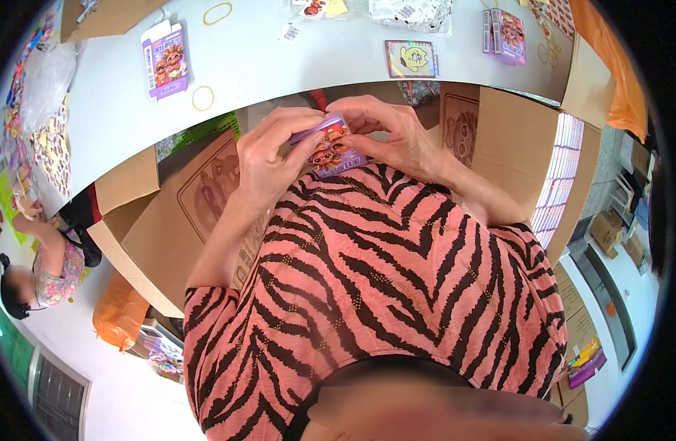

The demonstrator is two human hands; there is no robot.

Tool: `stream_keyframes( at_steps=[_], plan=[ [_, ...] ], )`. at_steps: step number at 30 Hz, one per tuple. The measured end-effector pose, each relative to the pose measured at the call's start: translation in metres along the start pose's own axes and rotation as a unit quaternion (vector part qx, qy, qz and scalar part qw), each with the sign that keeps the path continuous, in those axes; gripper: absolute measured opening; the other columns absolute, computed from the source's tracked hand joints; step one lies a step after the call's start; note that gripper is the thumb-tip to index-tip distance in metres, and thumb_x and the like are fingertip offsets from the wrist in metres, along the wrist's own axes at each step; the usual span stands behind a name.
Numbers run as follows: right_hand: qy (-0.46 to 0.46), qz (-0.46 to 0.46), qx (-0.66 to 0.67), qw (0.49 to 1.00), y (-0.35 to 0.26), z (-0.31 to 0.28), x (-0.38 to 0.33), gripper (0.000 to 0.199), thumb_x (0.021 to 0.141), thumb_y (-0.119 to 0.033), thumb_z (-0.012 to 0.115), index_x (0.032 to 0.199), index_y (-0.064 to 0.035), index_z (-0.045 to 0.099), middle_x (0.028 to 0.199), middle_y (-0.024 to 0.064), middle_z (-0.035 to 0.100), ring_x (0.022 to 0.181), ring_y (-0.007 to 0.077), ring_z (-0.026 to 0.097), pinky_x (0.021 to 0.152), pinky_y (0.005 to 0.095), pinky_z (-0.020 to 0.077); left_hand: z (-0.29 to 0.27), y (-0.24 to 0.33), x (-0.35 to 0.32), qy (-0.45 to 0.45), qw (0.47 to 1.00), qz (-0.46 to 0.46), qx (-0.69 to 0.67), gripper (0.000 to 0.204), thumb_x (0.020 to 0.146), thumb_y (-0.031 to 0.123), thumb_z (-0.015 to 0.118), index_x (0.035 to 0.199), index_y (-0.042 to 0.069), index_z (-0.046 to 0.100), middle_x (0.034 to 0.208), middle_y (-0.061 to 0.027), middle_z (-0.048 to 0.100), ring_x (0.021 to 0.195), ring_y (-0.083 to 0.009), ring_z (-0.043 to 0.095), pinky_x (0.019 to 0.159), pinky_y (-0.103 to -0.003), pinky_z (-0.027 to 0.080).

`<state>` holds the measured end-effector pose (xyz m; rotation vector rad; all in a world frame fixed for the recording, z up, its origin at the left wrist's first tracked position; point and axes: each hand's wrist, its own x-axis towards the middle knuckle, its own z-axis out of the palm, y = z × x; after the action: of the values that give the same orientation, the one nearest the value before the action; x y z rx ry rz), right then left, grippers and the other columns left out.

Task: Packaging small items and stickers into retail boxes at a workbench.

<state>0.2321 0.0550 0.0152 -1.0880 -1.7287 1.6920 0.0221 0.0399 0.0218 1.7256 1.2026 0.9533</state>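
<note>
A small purple card box (336, 156) with red cartoon figures is between my two hands, close to my chest and just off the table's near edge. My left hand (275, 145) grips its left side, thumb on the printed face and fingers over the top. On the other side my right hand (388, 134) pinches the upper right corner between thumb and fingers. The fingers partly cover the box's top end, so I cannot tell whether its flap is up or tucked in.
On the white table (257, 62) lie an unfolded-top purple box (167, 62), rubber bands (203, 98), a shiny card (412, 59) and stacked purple boxes (508, 37). Open cartons (183, 198) flank me; the right one holds packed boxes (560, 173). Another person (47, 268) is at far left.
</note>
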Motion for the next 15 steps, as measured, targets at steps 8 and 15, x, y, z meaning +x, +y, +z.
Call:
stream_keyframes(
  at_steps=[8, 15],
  plan=[
    [-0.021, -0.035, -0.01, 0.999, -0.003, -0.003, 0.0, 0.032, 0.082, -0.001, 0.064, 0.113, -0.0025, 0.059, 0.104, 0.0101, 0.064, 0.091, 0.0178, 0.064, 0.08, 0.0285, 0.0537, 0.017, -0.006, -0.02, 0.071, 0.997, 0.019, 0.001, 0.023, 0.071, -0.006, 0.07, 0.092, 0.001, 0.067, 0.097, -0.0113, 0.065, 0.083, -0.0211, 0.064, 0.07, -0.028, 0.052],
    [-0.013, -0.064, -0.065, 0.996, 0.001, -0.002, -0.002, 0.029, 0.081, 0.0, 0.064, 0.11, -0.0027, 0.061, 0.105, 0.0108, 0.064, 0.094, 0.0189, 0.064, 0.08, 0.0282, 0.0532, 0.025, -0.01, -0.025, 0.073, 0.997, 0.006, 0.001, 0.022, 0.071, -0.006, 0.069, 0.091, 0.001, 0.067, 0.095, -0.011, 0.065, 0.081, -0.0203, 0.064, 0.068, -0.027, 0.051]
  ],
)
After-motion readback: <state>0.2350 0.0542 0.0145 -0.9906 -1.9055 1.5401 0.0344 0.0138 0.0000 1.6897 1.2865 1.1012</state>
